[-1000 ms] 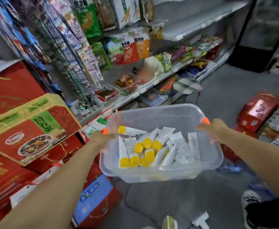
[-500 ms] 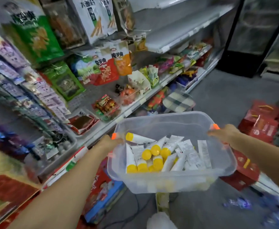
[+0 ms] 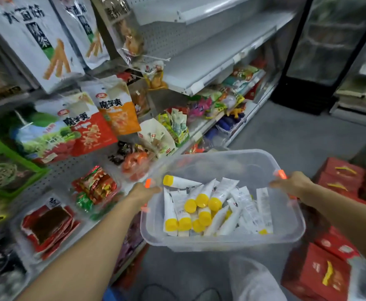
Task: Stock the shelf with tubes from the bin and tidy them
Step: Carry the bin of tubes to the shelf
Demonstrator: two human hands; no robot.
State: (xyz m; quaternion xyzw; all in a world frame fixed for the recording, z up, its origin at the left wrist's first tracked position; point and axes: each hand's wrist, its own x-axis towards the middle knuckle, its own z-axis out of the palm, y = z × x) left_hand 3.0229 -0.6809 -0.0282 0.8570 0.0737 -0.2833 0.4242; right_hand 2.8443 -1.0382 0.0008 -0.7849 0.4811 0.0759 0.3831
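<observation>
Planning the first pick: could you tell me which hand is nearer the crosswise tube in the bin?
Left. The left hand holds the bin rim just beside the crosswise tube; the right hand holds the opposite rim.

Single view, head-worn, wide-angle; straight lines bow at edges. Faces forward and down along both forearms. Bin close, lower centre; left hand and right hand at its side rims. Shelving near on left, receding to upper right. Floor fills right of centre.
</observation>
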